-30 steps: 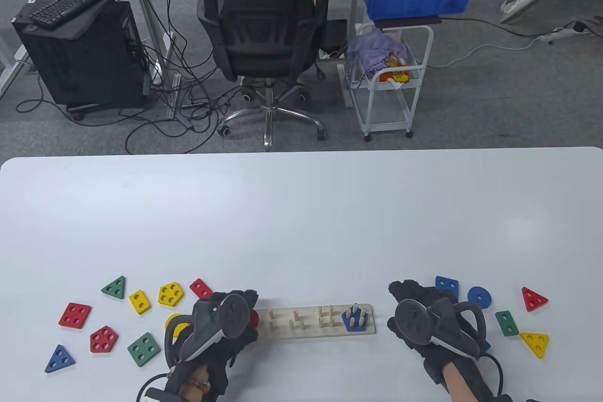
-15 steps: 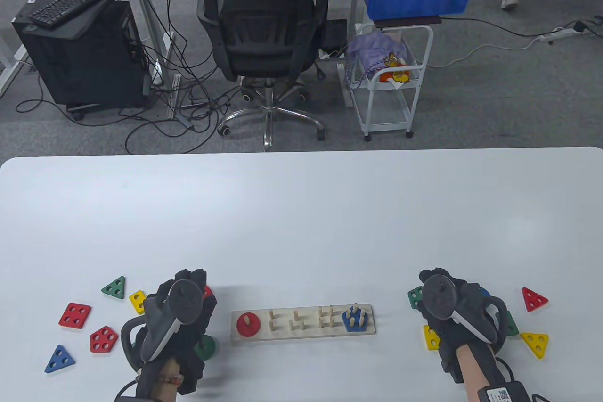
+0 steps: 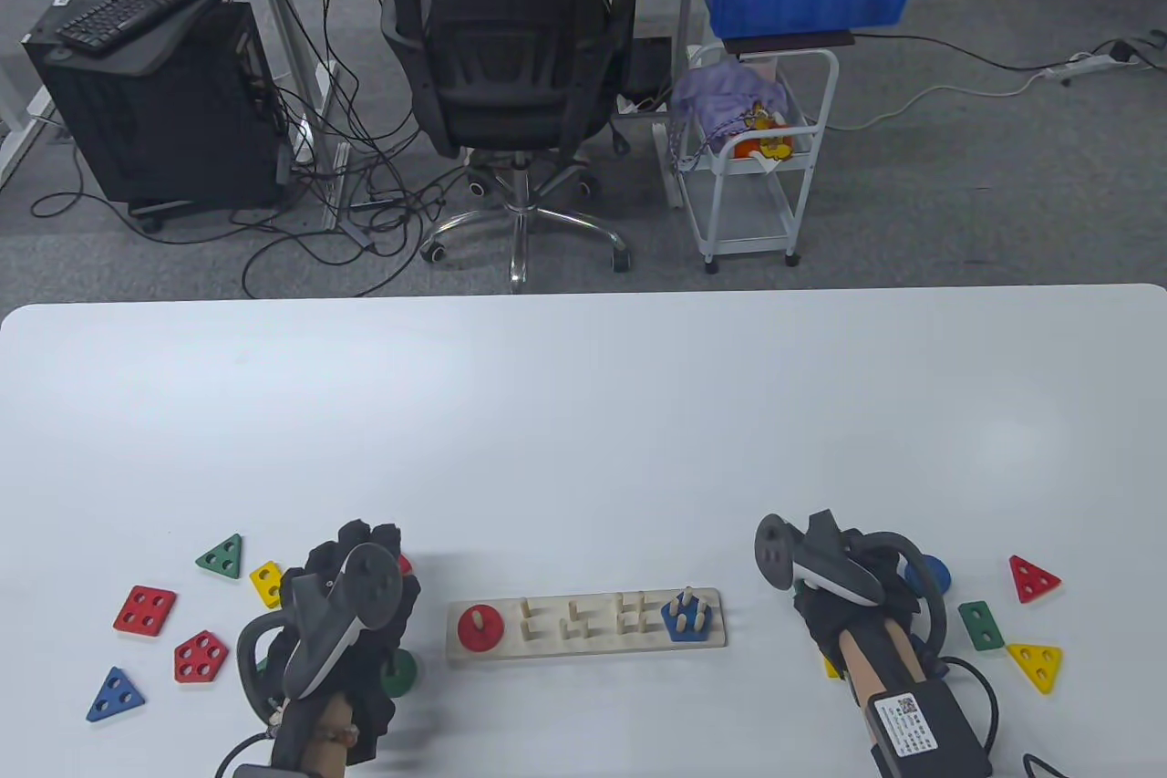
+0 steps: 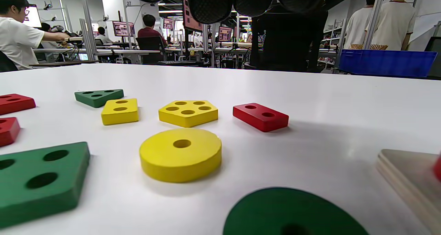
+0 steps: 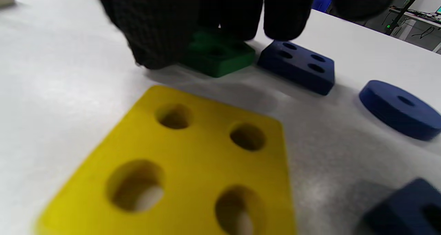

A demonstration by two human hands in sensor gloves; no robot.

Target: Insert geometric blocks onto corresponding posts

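Blocks lie in two loose clusters either side of the wooden peg board [image 3: 720, 627], near the table's front edge, within reach of each hand. The board already carries a red disc [image 3: 480, 625] on its single peg at the left end and a blue pentagon [image 3: 684, 621] at the right; the pegs between stand bare.

The right hand [image 3: 834, 600] has its fingers curled down onto a green block [image 5: 217, 55] — apparently closing on it, just beside a blue four-hole square [image 5: 298, 64] and a blue disc [image 5: 399, 107], probably to lift it next.

The left hand [image 3: 351, 605] hovers over a yellow disc [image 4: 181, 154] and a green disc [image 4: 293, 214] — fingertips [image 4: 210, 0] clear of both, holding nothing; how far it is spread I cannot tell.
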